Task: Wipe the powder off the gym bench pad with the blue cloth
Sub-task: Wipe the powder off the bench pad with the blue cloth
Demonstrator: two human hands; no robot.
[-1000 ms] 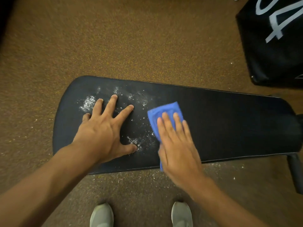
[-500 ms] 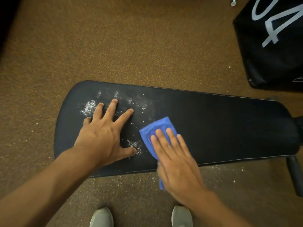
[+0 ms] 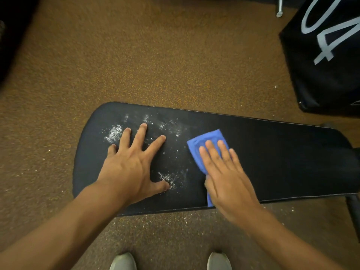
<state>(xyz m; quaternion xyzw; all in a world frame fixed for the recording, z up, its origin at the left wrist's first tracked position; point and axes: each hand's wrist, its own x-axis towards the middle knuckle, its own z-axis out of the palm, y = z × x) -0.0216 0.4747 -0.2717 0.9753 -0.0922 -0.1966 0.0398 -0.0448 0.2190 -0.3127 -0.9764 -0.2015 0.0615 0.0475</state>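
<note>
Black vinyl covers the gym bench pad (image 3: 272, 162), which stretches left to right above speckled brown rubber flooring (image 3: 155, 65). White powder (image 3: 115, 132) clings to the pad's left end in smeared patches — more specks dot the floor by the near edge. The left hand (image 3: 132, 164) lies flat on the pad, fingers spread apart among the powder. The right hand (image 3: 228, 178) presses the folded blue cloth (image 3: 206, 141) flat near the pad's middle, fingers together and extended. A black bag (image 3: 321, 75) with white numerals sits far right — grey shoes (image 3: 122, 262) show at the near edge.
</note>
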